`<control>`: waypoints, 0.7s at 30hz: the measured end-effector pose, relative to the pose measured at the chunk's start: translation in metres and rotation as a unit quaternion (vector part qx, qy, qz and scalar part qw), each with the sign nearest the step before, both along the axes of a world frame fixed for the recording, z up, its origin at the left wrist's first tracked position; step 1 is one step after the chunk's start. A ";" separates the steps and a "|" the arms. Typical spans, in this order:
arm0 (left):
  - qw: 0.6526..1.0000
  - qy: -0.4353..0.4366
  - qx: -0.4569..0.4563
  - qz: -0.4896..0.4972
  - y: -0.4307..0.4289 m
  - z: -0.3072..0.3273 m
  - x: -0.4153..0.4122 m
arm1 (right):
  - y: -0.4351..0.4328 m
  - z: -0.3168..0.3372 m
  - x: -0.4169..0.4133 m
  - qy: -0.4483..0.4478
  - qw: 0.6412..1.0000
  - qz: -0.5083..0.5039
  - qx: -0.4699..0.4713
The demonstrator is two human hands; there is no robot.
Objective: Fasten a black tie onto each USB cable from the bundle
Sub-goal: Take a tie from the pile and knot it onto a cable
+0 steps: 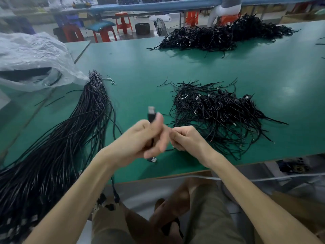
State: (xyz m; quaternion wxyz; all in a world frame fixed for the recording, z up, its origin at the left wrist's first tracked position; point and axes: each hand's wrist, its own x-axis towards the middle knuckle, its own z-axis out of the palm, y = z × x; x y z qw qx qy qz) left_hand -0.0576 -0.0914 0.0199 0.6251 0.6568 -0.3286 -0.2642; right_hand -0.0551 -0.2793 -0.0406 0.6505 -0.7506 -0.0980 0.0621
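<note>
My left hand [140,138] grips a folded black USB cable [151,115]; one silver plug sticks up above my thumb, and another plug [153,160] hangs below the hand. My right hand [187,138] is closed right beside it, pinching something thin and dark that looks like a black tie, mostly hidden by the fingers. The long bundle of loose black cables [73,134] lies to the left on the green table [140,67], running off the near edge. A pile of coiled cables and loose ties [216,110] sits just right of my hands.
A bigger heap of black cables [225,35] lies at the table's far side. A clear plastic bag [33,57] sits at the far left. Red stools [123,22] stand beyond the table. My knees are below the near table edge [184,174].
</note>
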 end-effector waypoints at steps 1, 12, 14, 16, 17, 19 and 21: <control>0.994 -0.044 0.102 -0.012 0.000 -0.004 0.001 | -0.003 0.002 0.001 0.013 1.000 -0.010 0.020; 0.920 -0.187 0.292 0.182 -0.007 -0.027 0.016 | 0.011 0.022 -0.004 -0.084 0.991 -0.093 0.041; 0.928 -0.179 0.231 0.232 0.001 -0.027 0.019 | 0.011 0.026 -0.005 -0.101 0.988 -0.102 0.056; 0.940 -0.158 0.173 0.249 0.007 -0.030 0.023 | 0.016 0.030 -0.008 -0.115 0.986 -0.098 0.063; 0.952 -0.126 0.141 0.243 0.010 -0.032 0.024 | 0.020 0.030 -0.009 -0.120 0.986 -0.091 0.067; 0.976 -0.028 0.055 0.211 0.011 -0.036 0.022 | 0.031 0.029 -0.012 -0.117 0.988 -0.070 0.077; 0.977 0.072 -0.054 0.193 0.007 -0.037 0.020 | 0.041 0.024 -0.015 -0.105 0.990 -0.051 0.083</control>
